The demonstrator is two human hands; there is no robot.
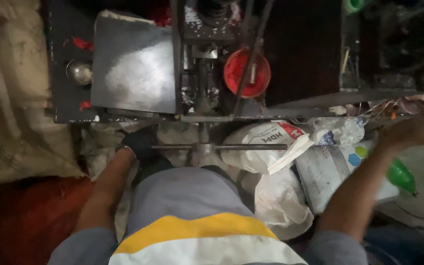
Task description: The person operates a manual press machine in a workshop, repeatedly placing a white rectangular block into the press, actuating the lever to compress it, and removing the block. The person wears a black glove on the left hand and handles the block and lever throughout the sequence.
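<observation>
My left hand (140, 143), in a dark glove, is closed around the left end of a horizontal metal handle bar (244, 146) on a small press machine (203, 98). Above the bar the machine carries a flat steel plate (133, 68) and a round red mould part (247, 72). My right hand (418, 130) reaches far right, blurred, over a pile of bags; I cannot tell whether it holds anything. A green bottle (401, 176) lies just under my right forearm.
White plastic sacks (266, 147) and a white bucket (330, 169) crowd the floor right of the handle. A tan sack (15, 98) lies at the left, a red surface (25, 216) below it. A shelf with tools (369, 59) stands at the upper right.
</observation>
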